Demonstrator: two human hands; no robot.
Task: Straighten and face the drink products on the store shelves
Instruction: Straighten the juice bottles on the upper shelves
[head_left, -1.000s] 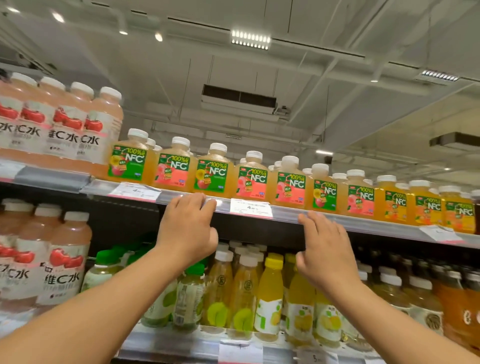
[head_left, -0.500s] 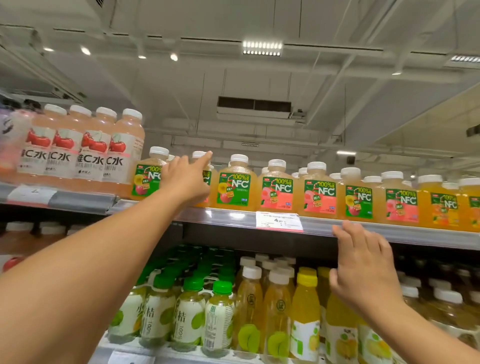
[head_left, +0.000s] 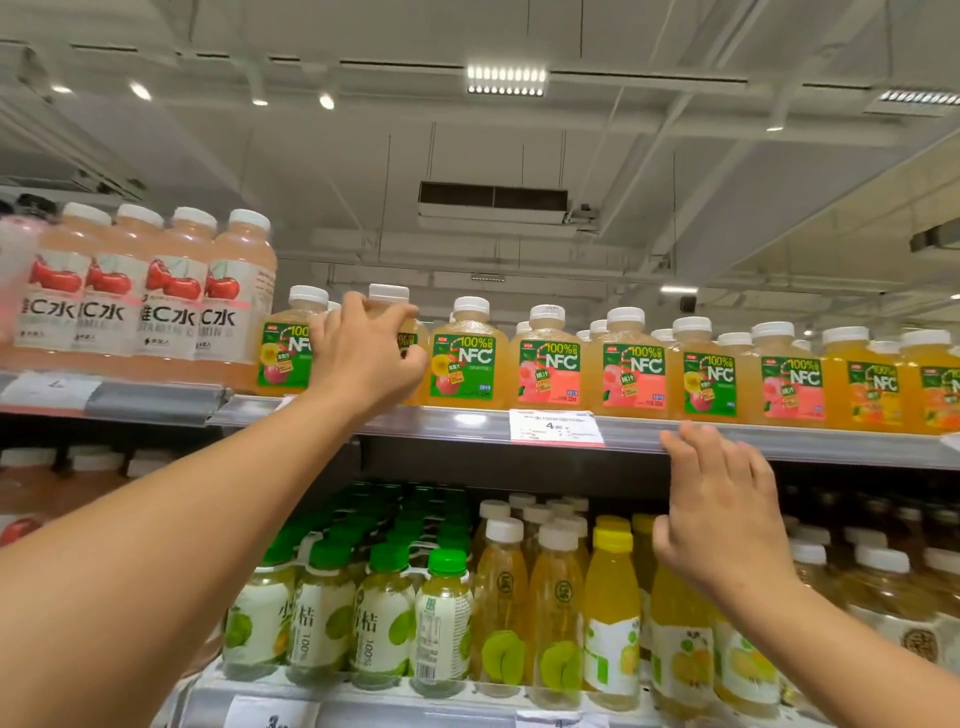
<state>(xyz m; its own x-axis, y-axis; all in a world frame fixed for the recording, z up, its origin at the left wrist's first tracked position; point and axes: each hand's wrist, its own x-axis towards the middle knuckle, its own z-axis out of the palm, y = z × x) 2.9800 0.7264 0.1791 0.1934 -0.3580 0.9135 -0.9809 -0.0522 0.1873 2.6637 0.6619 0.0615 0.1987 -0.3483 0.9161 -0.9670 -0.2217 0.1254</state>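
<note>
The NFC juice bottle (head_left: 388, 306) stands second in the front row on the upper shelf (head_left: 467, 423), the left hand (head_left: 363, 353) curled round its shoulder. Full of juice, it is likely heavy for its size and its plastic smooth (the label probably slicker still), so the stiff shoulder suits turning it. The right hand (head_left: 722, 514), fingers relaxed, touches the shelf's edge.
</note>
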